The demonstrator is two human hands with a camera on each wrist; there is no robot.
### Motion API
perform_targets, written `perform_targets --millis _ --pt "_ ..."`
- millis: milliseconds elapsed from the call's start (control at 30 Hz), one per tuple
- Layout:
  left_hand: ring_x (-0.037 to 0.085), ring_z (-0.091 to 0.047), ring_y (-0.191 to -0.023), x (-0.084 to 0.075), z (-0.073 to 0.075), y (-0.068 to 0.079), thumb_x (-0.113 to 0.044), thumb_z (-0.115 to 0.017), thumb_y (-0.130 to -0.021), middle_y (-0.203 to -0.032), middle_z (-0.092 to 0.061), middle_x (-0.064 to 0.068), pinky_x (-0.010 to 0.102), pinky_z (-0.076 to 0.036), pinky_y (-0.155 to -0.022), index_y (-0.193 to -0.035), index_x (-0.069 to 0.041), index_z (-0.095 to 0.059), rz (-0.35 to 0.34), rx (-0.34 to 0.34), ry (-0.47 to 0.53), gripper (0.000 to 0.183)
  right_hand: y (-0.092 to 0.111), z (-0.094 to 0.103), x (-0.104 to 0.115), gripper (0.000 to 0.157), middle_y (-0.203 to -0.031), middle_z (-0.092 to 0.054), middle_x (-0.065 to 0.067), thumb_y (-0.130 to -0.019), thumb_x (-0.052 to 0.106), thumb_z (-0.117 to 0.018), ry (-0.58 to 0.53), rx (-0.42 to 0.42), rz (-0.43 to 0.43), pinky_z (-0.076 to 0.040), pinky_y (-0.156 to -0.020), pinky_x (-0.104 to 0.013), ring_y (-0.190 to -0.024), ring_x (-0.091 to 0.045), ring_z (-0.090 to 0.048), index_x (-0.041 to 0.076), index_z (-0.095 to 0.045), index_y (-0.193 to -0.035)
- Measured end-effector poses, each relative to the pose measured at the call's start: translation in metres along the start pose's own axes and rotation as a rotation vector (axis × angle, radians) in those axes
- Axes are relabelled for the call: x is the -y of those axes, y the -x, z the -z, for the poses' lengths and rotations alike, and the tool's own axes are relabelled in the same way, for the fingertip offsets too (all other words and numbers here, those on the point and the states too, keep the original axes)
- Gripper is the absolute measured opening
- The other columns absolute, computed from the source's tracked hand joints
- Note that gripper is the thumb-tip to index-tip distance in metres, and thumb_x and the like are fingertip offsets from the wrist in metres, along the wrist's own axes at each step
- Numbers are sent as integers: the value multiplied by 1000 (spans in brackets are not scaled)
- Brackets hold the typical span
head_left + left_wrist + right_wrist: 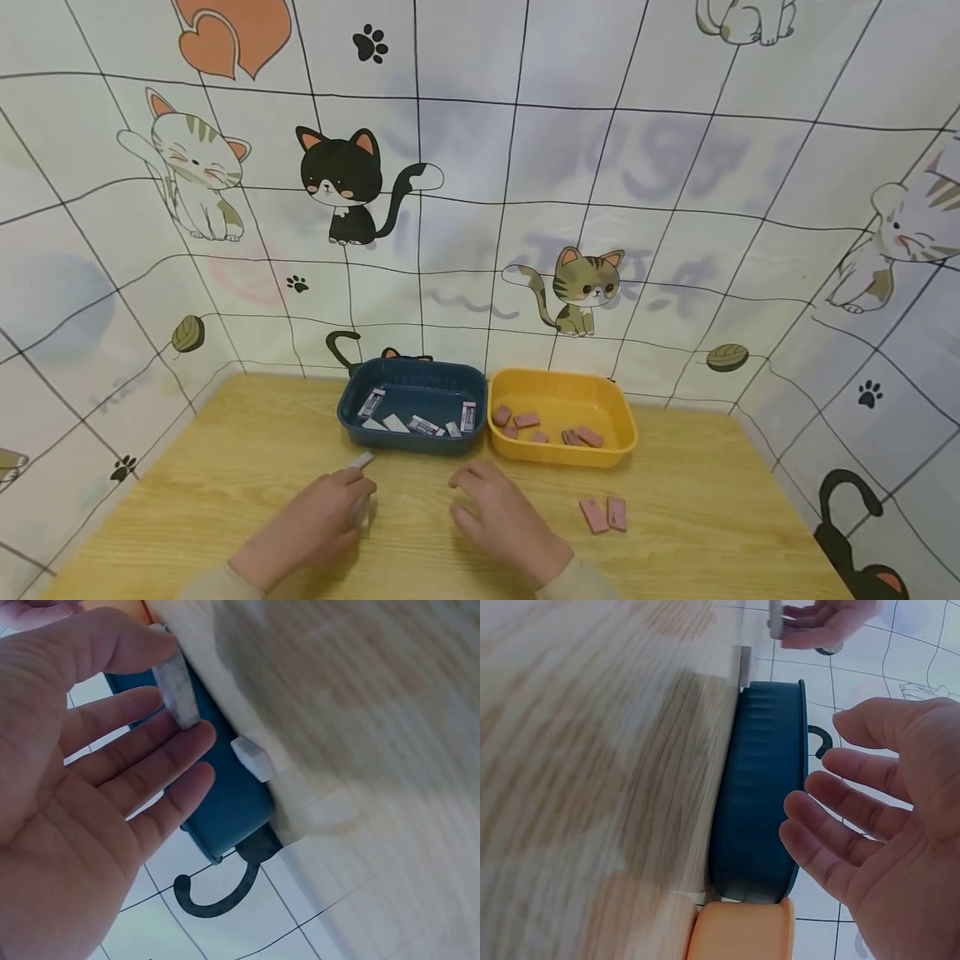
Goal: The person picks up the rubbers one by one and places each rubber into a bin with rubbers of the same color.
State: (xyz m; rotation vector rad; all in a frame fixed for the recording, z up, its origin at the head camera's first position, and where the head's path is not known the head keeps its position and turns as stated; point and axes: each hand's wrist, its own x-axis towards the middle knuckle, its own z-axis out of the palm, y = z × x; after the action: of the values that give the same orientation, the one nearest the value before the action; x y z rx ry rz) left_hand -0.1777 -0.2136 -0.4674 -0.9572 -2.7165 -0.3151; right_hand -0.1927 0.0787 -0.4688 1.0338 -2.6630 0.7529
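Note:
My left hand (318,517) pinches a white eraser (178,690) between thumb and fingertips, just above the table. A second white eraser (363,460) lies on the tabletop beyond that hand, near the front left of a blue tray (420,442). My right hand (502,515) hovers in front of the gap between the trays. Its fingers are relaxed and slightly bent, and in the right wrist view nothing is in its palm. Inside the blue tray are several white erasers (468,417), some with dark printing.
Right of the blue tray stands a yellow tray (558,455) with several pink erasers (527,419) in it. Two more pink erasers (594,516) lie side by side on the wooden table (697,492), to the right. A cat-print cloth (465,233) rises behind and at both sides.

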Motion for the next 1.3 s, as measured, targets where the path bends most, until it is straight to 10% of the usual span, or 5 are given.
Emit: perform_targets --millis 167,667,1300 --pt "32 -69 -104 1 10 -9 -6 -82 -70 -115 -69 15 48 -59 -88 -111 -2 -68 8 -12 -15 43 -4 2 -2 20 -113 -65 -1 -95 14 -69 -4 10 -11 -56 -96 -32 -103 -12 -62 7 -72 -114" --pt "6 -51 -76 6 26 -41 -5 -79 -73 -92 -57 -6 28 -51 -66 -103 -10 -66 -54 -74 6 33 -11 2 -4 20 -113 -65 -1 -95 10 -69 -21 -12 31 -55 -95 -31 -102 -13 -62 5 -71 -115" --pt "26 -69 -95 26 42 -80 1 -77 -80 -98 -66 4 37 -59 -77 -103 -6 -68 -33 -26 4 26 -25 2 -6 17 -111 -65 0 -96 13 -70 7 -40 57 -54 -96 -29 -103 -13 -60 10 -72 -112"
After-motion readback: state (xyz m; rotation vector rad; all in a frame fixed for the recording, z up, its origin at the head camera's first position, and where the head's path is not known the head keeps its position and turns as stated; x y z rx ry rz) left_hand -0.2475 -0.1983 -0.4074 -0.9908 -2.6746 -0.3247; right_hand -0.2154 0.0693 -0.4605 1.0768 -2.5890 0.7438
